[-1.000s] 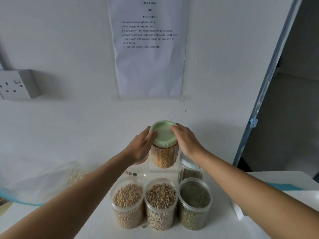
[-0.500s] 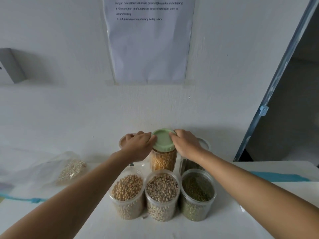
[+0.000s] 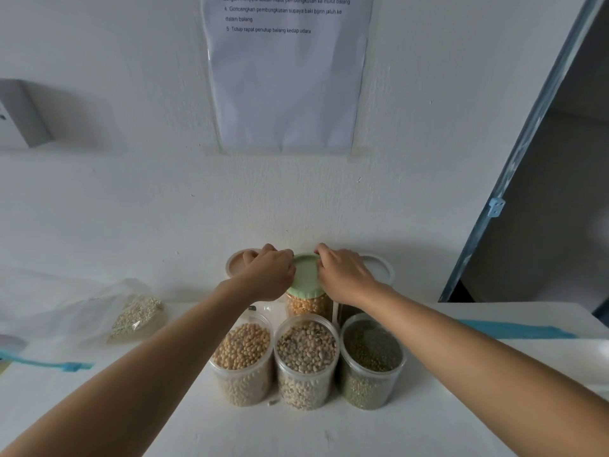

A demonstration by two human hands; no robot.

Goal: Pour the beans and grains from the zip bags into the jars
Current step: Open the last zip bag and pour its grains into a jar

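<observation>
I saw the left hand (image 3: 268,277) and right hand (image 3: 344,275) clamped on the round, scallop-edged green lid (image 3: 304,275) of a clear jar (image 3: 308,306) of yellow kernels, perhaps corn.

A pale mint colour is seen on the green lid (image 3: 306,275), and yellow-orange grain is shown through the clear wall of the back jar (image 3: 308,306) under it. In the front row, the left jar (image 3: 244,387) is filled with tan beans, the middle jar (image 3: 306,390) with cream beans flecked by dark spots, and the right jar (image 3: 369,390) with dull olive-green ones. A brownish-pink lid (image 3: 234,265) and a white lid (image 3: 380,268) are seen at the back. Pale beige grain is held in the clear bag (image 3: 135,316), and a light blue strip (image 3: 49,363) is seen near it. The table (image 3: 329,433) and wall (image 3: 131,209) are white. The sheet (image 3: 286,94) is white with black print, and the door frame (image 3: 520,153) is grey-blue.
</observation>
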